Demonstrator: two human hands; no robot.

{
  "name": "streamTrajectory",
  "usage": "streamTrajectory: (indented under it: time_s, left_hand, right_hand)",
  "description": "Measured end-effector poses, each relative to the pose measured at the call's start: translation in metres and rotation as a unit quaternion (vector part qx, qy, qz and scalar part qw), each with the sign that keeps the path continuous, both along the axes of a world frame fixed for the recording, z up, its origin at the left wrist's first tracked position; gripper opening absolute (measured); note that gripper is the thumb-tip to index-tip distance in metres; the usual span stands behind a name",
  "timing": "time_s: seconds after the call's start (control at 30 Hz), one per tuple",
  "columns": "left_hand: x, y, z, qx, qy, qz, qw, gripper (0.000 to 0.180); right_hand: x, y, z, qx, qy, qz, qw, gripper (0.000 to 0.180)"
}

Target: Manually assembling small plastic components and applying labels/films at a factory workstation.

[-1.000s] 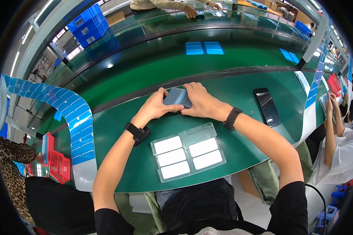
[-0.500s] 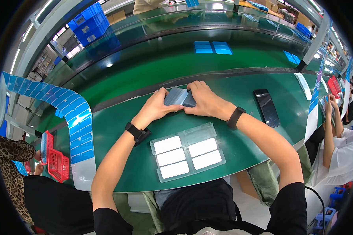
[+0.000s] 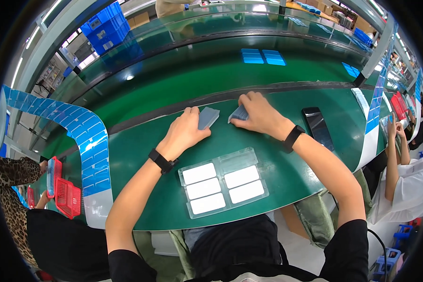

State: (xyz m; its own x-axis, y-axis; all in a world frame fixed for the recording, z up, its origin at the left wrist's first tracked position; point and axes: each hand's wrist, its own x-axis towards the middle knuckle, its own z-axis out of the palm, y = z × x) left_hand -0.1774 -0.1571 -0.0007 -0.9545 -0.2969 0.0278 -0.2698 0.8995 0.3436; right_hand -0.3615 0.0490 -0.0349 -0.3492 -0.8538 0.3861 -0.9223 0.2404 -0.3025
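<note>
My left hand (image 3: 183, 132) is closed round one side of a stack of thin grey-blue rectangular pieces (image 3: 208, 118) near the worktable's far edge. To its right, my right hand (image 3: 263, 115) grips another stack of similar pieces (image 3: 240, 113), largely hidden by the fingers. A gap of green tabletop separates the two stacks. Closer to my body lies a clear plastic tray (image 3: 238, 160) with several white rectangular pieces in its slots; its far right slot holds no white piece.
A black phone (image 3: 320, 130) lies to the right. At left a strip of blue film pieces (image 3: 95, 155) hangs onto the table beside a red basket (image 3: 68, 198). Beyond the dark ledge, blue sheets (image 3: 263, 57) lie on the green belt. People sit on both sides.
My hands were together around the pieces; now they are apart, each with its own stack, the right hand having moved right. The blue sheets on the belt have shifted rightward.
</note>
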Motion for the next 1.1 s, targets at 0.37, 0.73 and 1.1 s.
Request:
streamTrajectory:
  time_s: [0.37, 0.73, 1.1]
  left_hand:
    - [0.053, -0.087, 0.017, -0.129, -0.092, -0.039, 0.987, 0.049]
    - [0.055, -0.103, -0.016, -0.162, 0.022, -0.02, 0.986, 0.046]
    - [0.05, -0.106, -0.009, -0.125, 0.056, -0.045, 0.99, 0.053]
  right_hand:
    - [-0.039, 0.034, -0.009, 0.046, 0.113, -0.172, 0.978, 0.058]
    - [-0.066, 0.031, -0.011, -0.006, 0.154, -0.033, 0.987, 0.051]
    - [-0.068, 0.03, -0.006, 0.024, 0.116, -0.026, 0.993, 0.048]
